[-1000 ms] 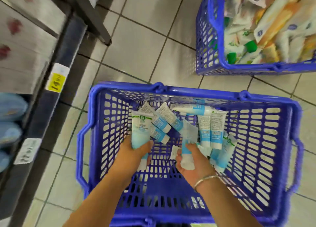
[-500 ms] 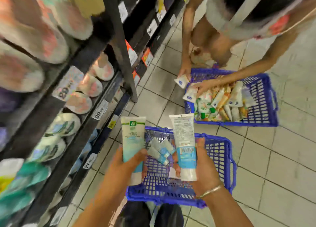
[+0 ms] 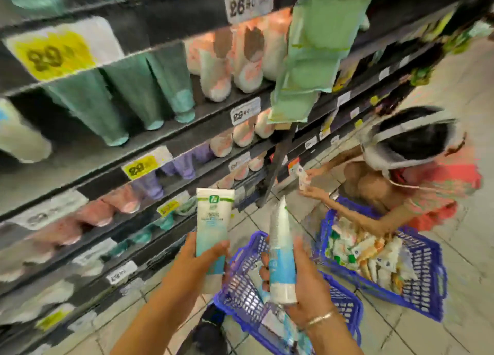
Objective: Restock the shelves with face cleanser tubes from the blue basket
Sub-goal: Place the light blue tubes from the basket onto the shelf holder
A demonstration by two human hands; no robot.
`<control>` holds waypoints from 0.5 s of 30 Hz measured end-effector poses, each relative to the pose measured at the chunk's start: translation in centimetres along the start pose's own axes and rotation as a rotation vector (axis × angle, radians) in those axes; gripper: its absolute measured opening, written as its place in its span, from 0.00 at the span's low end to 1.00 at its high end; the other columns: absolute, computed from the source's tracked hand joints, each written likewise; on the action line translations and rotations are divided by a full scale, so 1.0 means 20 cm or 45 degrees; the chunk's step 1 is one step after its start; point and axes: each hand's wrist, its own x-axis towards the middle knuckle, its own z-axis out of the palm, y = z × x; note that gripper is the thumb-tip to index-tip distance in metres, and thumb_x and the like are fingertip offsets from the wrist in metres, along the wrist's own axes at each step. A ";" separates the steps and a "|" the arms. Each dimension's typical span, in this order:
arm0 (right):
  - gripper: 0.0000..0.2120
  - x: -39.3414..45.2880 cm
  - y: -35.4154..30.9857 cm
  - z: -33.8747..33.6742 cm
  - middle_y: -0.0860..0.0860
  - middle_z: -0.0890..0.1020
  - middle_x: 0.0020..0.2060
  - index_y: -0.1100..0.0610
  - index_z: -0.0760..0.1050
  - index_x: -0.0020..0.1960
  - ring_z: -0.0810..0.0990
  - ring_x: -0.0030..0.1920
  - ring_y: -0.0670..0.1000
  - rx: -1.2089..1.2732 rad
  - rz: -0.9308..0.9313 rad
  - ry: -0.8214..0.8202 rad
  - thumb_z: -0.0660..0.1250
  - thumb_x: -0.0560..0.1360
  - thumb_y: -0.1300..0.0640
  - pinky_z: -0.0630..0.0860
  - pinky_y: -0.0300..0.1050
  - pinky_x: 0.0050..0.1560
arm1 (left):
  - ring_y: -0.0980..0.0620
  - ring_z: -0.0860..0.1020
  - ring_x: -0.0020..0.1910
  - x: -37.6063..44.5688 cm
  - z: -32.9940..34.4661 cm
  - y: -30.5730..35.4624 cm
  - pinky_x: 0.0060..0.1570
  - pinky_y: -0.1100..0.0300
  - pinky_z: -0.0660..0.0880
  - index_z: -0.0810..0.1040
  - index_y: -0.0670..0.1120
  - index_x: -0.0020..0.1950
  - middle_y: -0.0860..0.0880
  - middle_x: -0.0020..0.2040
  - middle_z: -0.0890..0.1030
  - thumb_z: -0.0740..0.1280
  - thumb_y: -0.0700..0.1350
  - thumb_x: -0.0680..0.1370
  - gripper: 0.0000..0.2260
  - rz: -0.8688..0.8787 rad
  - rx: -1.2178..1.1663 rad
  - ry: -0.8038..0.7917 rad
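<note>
My left hand (image 3: 192,269) grips a white and light-blue face cleanser tube (image 3: 213,215), held upright, cap end down, its front label facing me. My right hand (image 3: 304,282) grips a second tube (image 3: 280,253) of the same kind, turned edge-on with its white cap at the bottom. Both tubes are raised in front of the shelves (image 3: 149,143). The blue basket (image 3: 243,296) stands on the floor below my hands, with a few more tubes (image 3: 278,325) lying in it.
Dark shelves on the left carry rows of green, pink and purple tubes behind price tags (image 3: 139,165). A person (image 3: 417,173) crouches at the right over a second blue basket (image 3: 419,296) full of mixed tubes. A green hanging strip (image 3: 307,50) dangles ahead. Tiled floor lies at the right.
Both hands have lifted a tube each out of the basket and raised them toward the shelves. My view has swung up from the basket to the shelf rows.
</note>
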 end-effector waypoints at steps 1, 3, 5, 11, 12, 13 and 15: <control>0.22 -0.07 0.02 0.02 0.56 0.77 0.27 0.60 0.78 0.40 0.75 0.23 0.52 0.003 -0.002 -0.001 0.59 0.68 0.41 0.74 0.40 0.23 | 0.51 0.76 0.27 -0.08 -0.01 0.00 0.25 0.59 0.73 0.73 0.42 0.52 0.48 0.30 0.79 0.74 0.43 0.63 0.20 0.022 0.009 0.003; 0.16 -0.19 0.04 0.05 0.56 0.81 0.28 0.61 0.80 0.42 0.79 0.24 0.52 -0.040 -0.044 -0.006 0.61 0.73 0.50 0.77 0.43 0.25 | 0.50 0.76 0.29 -0.24 -0.02 0.00 0.27 0.57 0.72 0.73 0.42 0.53 0.48 0.31 0.79 0.72 0.46 0.65 0.20 0.069 0.018 0.032; 0.10 -0.26 0.01 0.13 0.57 0.82 0.34 0.60 0.75 0.54 0.81 0.27 0.52 -0.109 -0.138 -0.122 0.61 0.75 0.60 0.78 0.44 0.26 | 0.49 0.77 0.30 -0.39 -0.03 0.03 0.28 0.56 0.73 0.73 0.43 0.54 0.47 0.32 0.79 0.69 0.45 0.69 0.16 0.140 -0.047 0.122; 0.08 -0.52 0.19 0.45 0.57 0.80 0.37 0.59 0.72 0.54 0.81 0.33 0.52 -0.255 -0.025 -0.434 0.57 0.78 0.63 0.80 0.42 0.30 | 0.52 0.79 0.30 -0.94 -0.23 0.07 0.29 0.58 0.77 0.74 0.45 0.55 0.45 0.36 0.81 0.68 0.44 0.67 0.17 0.322 -0.321 0.413; 0.07 -0.57 0.23 0.47 0.57 0.80 0.36 0.60 0.73 0.52 0.81 0.33 0.52 -0.277 0.019 -0.463 0.56 0.78 0.63 0.80 0.42 0.30 | 0.52 0.80 0.31 -1.03 -0.26 0.05 0.28 0.59 0.77 0.75 0.45 0.55 0.46 0.36 0.82 0.68 0.43 0.67 0.17 0.340 -0.376 0.454; 0.07 -0.61 0.26 0.49 0.57 0.80 0.36 0.60 0.72 0.51 0.80 0.33 0.53 -0.306 0.051 -0.478 0.56 0.79 0.62 0.79 0.43 0.30 | 0.53 0.80 0.31 -1.11 -0.29 0.04 0.28 0.59 0.77 0.75 0.45 0.54 0.47 0.36 0.82 0.68 0.43 0.67 0.16 0.354 -0.429 0.490; 0.07 -0.71 0.33 0.52 0.58 0.79 0.37 0.60 0.72 0.52 0.78 0.35 0.55 -0.364 0.070 -0.496 0.56 0.79 0.62 0.79 0.44 0.31 | 0.53 0.81 0.31 -1.25 -0.33 0.01 0.27 0.58 0.77 0.76 0.46 0.53 0.47 0.34 0.82 0.68 0.42 0.66 0.15 0.388 -0.514 0.556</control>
